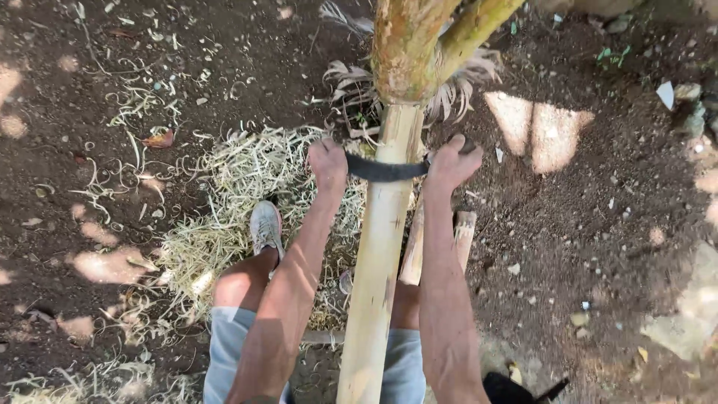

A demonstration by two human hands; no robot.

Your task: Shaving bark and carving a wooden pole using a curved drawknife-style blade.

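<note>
A long pale pole (378, 254) runs from between my legs up toward the top of the view, where its far part still carries yellow-brown bark (404, 45). A dark curved blade (385, 170) lies across the pole just below the bark. My left hand (327, 163) grips the blade's left end. My right hand (451, 163) grips its right end. Both fists are closed around the tool, one on each side of the pole.
A heap of pale wood shavings (239, 194) covers the dark soil on the left, around my shoe (265, 227). A short wooden block (464, 232) lies under the pole on the right. Dry palm fronds (351, 90) and small stones (684, 93) lie farther out.
</note>
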